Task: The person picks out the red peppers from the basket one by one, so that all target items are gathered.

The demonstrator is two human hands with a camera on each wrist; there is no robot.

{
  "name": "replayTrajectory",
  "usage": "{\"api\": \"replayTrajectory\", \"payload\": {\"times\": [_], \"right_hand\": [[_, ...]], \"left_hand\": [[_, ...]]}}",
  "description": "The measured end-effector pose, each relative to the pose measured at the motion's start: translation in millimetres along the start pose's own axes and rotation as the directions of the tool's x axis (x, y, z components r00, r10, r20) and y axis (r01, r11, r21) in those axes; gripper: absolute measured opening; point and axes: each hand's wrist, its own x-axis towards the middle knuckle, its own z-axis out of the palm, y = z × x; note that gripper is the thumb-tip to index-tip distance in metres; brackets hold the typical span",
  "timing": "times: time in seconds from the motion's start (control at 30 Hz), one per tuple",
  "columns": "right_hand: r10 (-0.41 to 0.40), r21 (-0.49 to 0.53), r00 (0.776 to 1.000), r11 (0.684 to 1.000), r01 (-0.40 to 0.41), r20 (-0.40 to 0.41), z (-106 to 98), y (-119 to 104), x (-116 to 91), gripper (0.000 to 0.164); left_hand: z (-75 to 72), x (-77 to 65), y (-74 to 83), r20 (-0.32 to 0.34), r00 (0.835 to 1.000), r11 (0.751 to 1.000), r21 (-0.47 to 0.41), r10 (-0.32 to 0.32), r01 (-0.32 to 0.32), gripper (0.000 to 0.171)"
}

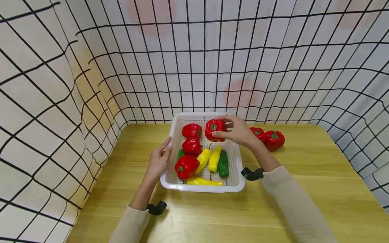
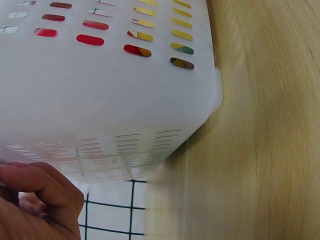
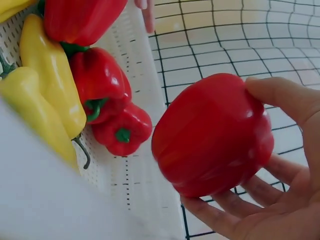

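A red bell pepper (image 1: pixel 215 129) is held by my right hand (image 1: pixel 236 131) above the back right part of a white plastic basket (image 1: pixel 203 187). In the right wrist view the thumb and fingers wrap this pepper (image 3: pixel 212 135) from one side. My left hand (image 1: pixel 159 160) grips the basket's left rim, its fingers bent at the edge in the left wrist view. Inside the basket lie three red bell peppers (image 1: pixel 187 166), several yellow peppers (image 1: pixel 214 158) and a long green pepper (image 1: pixel 223 164). More green shows partly hidden at the left wall.
Two red bell peppers (image 1: pixel 275 140) sit on the wooden table (image 1: pixel 307 175) right of the basket, one partly hidden by my right arm. Black wire grid (image 1: pixel 194 60) over white sheeting stands behind the table and along both sides.
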Motion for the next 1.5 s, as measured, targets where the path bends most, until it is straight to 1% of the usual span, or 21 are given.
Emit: {"api": "replayTrajectory", "payload": {"times": [0.07,0.27,0.47,0.63,0.83,0.97,1.13,1.27,1.5], "right_hand": [[-0.007,0.031,1.000,0.999,0.007,-0.020,-3,4,-4,0.063],[-0.011,0.074,0.996,0.997,0.017,-0.088,-16,14,-19,0.063],[-0.023,0.067,0.990,0.997,0.032,-0.142,-28,28,-31,0.060],[-0.011,0.074,0.985,0.997,0.024,-0.175,-36,37,-44,0.060],[0.020,0.093,0.980,0.996,-0.002,-0.196,-49,44,-62,0.063],[0.020,0.091,0.975,0.996,0.001,-0.222,-56,49,-72,0.061],[0.007,0.076,0.970,0.997,0.012,-0.244,-62,64,-81,0.058],[-0.007,0.074,0.971,0.997,0.025,-0.237,-64,77,-88,0.058],[0.025,0.094,0.974,0.996,-0.004,-0.224,-66,96,-99,0.058]], "left_hand": [[-0.2,-0.3,-0.5,-0.004,1.000,1.000,0.001,-0.002,0.002,0.045],[0.0,-0.3,-1.1,-0.016,1.000,1.000,-0.003,-0.008,0.008,0.045],[0.1,0.1,-0.5,-0.018,1.000,1.000,0.002,-0.007,0.007,0.045],[-0.3,-0.3,0.4,-0.012,1.000,1.000,0.010,-0.014,0.014,0.045],[-0.7,-2.1,1.3,0.002,1.000,1.000,-0.003,-0.019,0.019,0.045],[0.0,-2.2,1.8,-0.001,1.000,1.000,-0.008,-0.013,0.013,0.045],[0.2,-1.6,1.4,-0.001,1.000,1.000,-0.007,-0.010,0.010,0.046],[-0.5,-1.3,2.0,-0.002,1.000,1.000,-0.001,-0.007,0.007,0.046],[0.6,-1.8,2.2,0.003,1.000,1.000,0.001,-0.017,0.017,0.046]]}}
